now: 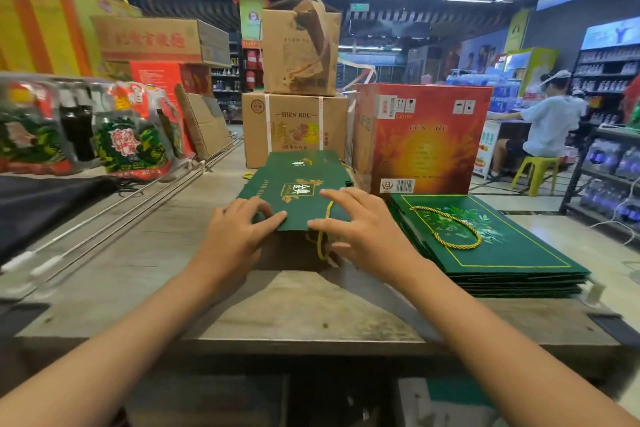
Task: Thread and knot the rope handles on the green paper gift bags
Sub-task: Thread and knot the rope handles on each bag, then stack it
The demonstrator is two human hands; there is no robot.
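A flat green bag (298,189) is lying on top of a stack of bags at the middle of the table (138,270), directly in front of the person. Its near edge is being held down by both hands.

The left hand (239,229) is being rested on the bag's near left corner. Its fingers are loosely curled and close together, with the tips touching the edge; no pinch can be made out.

The right hand (360,229) is being placed over the near right part of the bag. Its fingers are spread and slightly bent, with the fingertips touching the bag surface beside a yellow rope (323,243). The rope is running down over the bag's near edge between the two hands; whether it is being pinched cannot be told.

A second stack (502,253) of green bags is lying to the right, just beside the right hand, with a yellow handle (450,229) looped on top. Cartons (294,128) are standing behind the bags, a red box (429,139) beside them.
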